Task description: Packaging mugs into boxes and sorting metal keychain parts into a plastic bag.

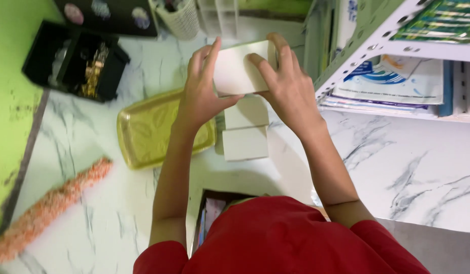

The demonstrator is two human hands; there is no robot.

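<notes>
Small white cardboard box [238,71]: motion-blurred, both ends covered by fingers. Fuzzy orange strip [52,203]: cut off at left edge. Open black box [72,61]: contents indistinct.

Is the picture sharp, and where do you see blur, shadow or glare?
Head view: the hands, left hand and right hand, and the white box they hold are slightly motion-blurred; the gold tray gives a soft sheen without hard glare; a faint shadow lies on the marble table under the arms; the shelf rail looks slanted by the wide lens.
</notes>
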